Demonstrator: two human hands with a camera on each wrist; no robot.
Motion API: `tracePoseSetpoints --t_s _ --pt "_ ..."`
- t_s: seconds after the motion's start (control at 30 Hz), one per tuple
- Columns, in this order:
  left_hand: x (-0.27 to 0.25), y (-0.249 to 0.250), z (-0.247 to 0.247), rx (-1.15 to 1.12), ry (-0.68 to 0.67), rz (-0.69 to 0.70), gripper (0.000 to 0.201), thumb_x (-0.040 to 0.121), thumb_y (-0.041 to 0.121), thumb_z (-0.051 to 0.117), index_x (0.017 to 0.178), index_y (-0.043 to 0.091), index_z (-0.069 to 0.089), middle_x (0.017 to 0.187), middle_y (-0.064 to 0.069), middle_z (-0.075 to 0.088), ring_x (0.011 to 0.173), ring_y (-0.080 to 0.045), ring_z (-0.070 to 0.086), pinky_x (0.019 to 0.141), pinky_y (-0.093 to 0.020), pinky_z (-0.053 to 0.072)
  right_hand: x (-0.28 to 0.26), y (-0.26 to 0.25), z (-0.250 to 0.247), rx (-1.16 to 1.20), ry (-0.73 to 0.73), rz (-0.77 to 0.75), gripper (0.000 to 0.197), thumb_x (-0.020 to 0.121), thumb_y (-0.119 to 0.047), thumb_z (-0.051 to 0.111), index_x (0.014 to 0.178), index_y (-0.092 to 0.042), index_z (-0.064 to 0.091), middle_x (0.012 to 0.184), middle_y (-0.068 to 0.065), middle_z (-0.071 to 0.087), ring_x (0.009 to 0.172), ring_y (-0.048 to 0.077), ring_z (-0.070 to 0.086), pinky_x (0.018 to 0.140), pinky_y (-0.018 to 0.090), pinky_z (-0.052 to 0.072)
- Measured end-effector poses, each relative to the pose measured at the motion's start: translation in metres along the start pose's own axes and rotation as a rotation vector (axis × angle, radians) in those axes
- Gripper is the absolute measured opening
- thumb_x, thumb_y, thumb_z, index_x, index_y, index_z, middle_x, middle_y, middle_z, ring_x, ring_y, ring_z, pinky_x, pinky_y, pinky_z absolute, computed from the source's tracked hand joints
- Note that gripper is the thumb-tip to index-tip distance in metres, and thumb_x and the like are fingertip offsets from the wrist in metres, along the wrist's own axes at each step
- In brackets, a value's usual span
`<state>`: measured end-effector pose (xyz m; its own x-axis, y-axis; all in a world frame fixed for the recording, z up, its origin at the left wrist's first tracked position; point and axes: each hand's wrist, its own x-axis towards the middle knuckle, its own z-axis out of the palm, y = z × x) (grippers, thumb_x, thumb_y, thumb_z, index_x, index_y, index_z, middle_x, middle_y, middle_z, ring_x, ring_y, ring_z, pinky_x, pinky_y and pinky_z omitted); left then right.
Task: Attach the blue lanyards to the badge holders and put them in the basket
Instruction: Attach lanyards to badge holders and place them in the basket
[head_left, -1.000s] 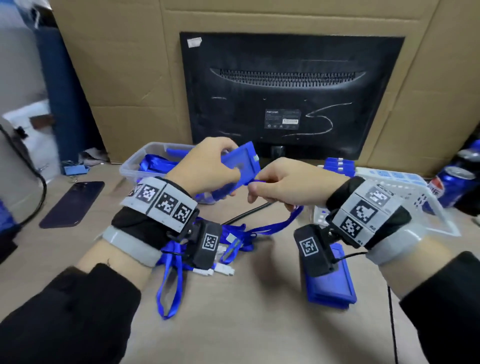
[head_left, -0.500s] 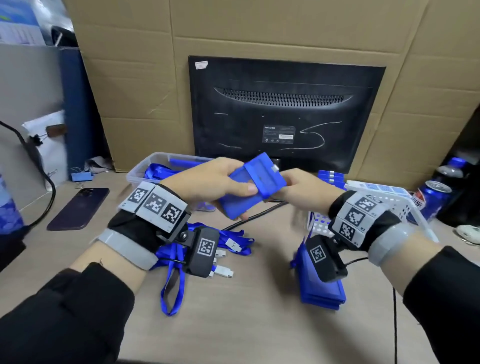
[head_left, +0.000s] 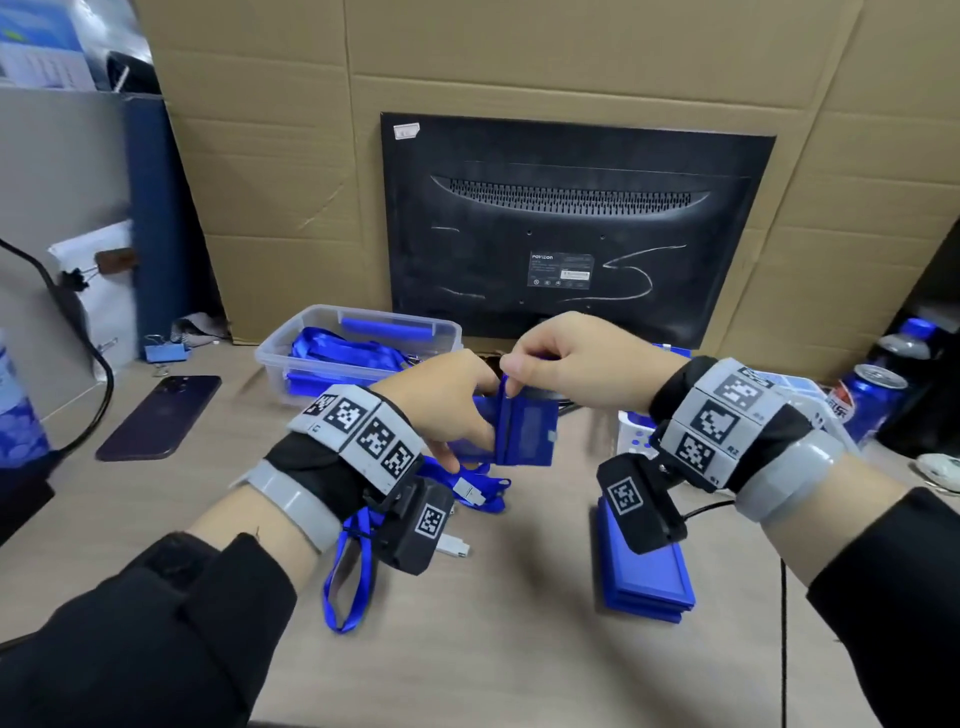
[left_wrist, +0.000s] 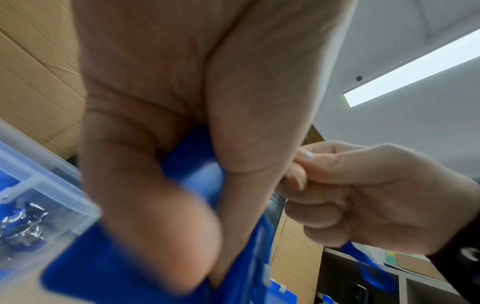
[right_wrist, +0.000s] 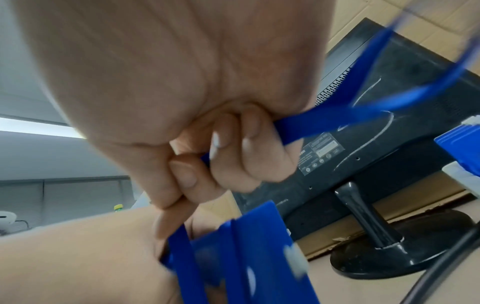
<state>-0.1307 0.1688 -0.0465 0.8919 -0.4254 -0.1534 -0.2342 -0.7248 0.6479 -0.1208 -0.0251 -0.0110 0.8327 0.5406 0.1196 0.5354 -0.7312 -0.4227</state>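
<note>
Now steady the blue plastic badge holder (head_left: 524, 431) gripped in your left hand (head_left: 447, 400) at mid-frame; your right hand (head_left: 571, 364) pinches the blue fabric lanyard (right_wrist: 337, 121), so seat its clip squarely.

Blue badge holder (head_left: 524, 431) held upright above table, lanyard (right_wrist: 324, 121) at its top

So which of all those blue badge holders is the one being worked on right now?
Start at the back of the black monitor and drop to the two hands in front of it. The badge holder is the blue one held in the air between the left hand and the right hand. The other holders lie stacked on the table or sit in the clear bin.
</note>
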Motion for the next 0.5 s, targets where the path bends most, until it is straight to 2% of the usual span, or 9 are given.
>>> tracePoseSetpoints --t_s 0.07,0.13,0.2,0.27,0.3,0.37,0.4,0.5 --pt "-0.002 0.001 -0.002 -0.024 -0.040 0.023 0.017 0.083 0.018 0.086 0.096 0.014 0.077 0.101 -0.012 0.073 0.085 -0.026 0.078 0.064 -0.042 0.067 0.001 0.008 -0.002 -0.026 0.064 0.034 0.033 0.104 -0.040 0.060 0.076 -0.031 0.074 0.057 -0.014 0.056 0.052 0.004 0.047 0.055 0.019 0.035" --pt "-0.005 0.004 -0.006 -0.089 -0.056 0.047 0.012 0.084 0.016 0.086 0.093 0.012 0.078 0.094 -0.008 0.075 0.086 -0.025 0.079 0.069 -0.042 0.067 0.000 0.022 0.001 -0.004 0.095 0.082 0.034 0.103 -0.041 0.061 0.073 -0.029 0.071 0.058 -0.012 0.054 0.052 0.005 0.045 0.057 0.023 0.037" --pt "-0.008 0.006 -0.010 -0.203 -0.055 0.059 0.012 0.087 0.014 0.083 0.096 0.009 0.079 0.095 -0.010 0.076 0.090 -0.026 0.078 0.071 -0.040 0.066 -0.001 0.034 0.007 0.085 0.102 0.125 0.037 0.101 -0.042 0.063 0.072 -0.018 0.068 0.062 -0.005 0.049 0.056 0.008 0.040 0.061 0.030 0.037" --pt "-0.009 0.007 -0.012 -0.334 -0.028 0.049 0.010 0.090 0.012 0.080 0.099 0.007 0.079 0.096 -0.013 0.077 0.094 -0.028 0.078 0.072 -0.039 0.066 -0.003 0.041 0.014 0.170 0.084 0.170 0.042 0.089 -0.044 0.061 0.078 -0.003 0.064 0.068 0.001 0.046 0.066 0.014 0.038 0.066 0.033 0.035" --pt "-0.008 0.007 -0.013 -0.401 0.001 0.035 0.008 0.091 0.011 0.078 0.098 0.007 0.078 0.095 -0.012 0.077 0.095 -0.029 0.078 0.071 -0.039 0.066 -0.005 0.043 0.016 0.186 0.058 0.192 0.040 0.087 -0.042 0.060 0.080 -0.003 0.065 0.069 0.002 0.045 0.068 0.017 0.037 0.066 0.035 0.034" --pt "-0.006 0.006 -0.013 -0.512 0.072 -0.006 0.008 0.094 0.009 0.074 0.100 0.005 0.078 0.099 -0.011 0.078 0.096 -0.029 0.079 0.071 -0.040 0.066 -0.010 0.044 0.017 0.208 -0.033 0.234 0.028 0.097 -0.033 0.061 0.079 -0.016 0.074 0.067 -0.001 0.041 0.063 0.018 0.033 0.058 0.032 0.033" --pt "-0.003 0.004 -0.013 -0.556 0.113 -0.031 0.011 0.095 0.008 0.072 0.104 0.004 0.077 0.102 -0.014 0.079 0.094 -0.028 0.079 0.071 -0.041 0.066 -0.013 0.044 0.017 0.223 -0.086 0.245 0.030 0.103 -0.032 0.060 0.081 -0.021 0.076 0.064 -0.004 0.040 0.059 0.017 0.033 0.053 0.029 0.033" --pt "0.002 -0.002 -0.014 -0.605 0.260 -0.118 0.023 0.092 0.007 0.072 0.111 -0.006 0.072 0.102 -0.024 0.077 0.085 -0.030 0.080 0.078 -0.054 0.065 -0.018 0.037 0.013 0.233 -0.152 0.196 0.034 0.108 -0.035 0.056 0.089 -0.020 0.079 0.058 -0.010 0.040 0.054 0.011 0.037 0.052 0.024 0.037"
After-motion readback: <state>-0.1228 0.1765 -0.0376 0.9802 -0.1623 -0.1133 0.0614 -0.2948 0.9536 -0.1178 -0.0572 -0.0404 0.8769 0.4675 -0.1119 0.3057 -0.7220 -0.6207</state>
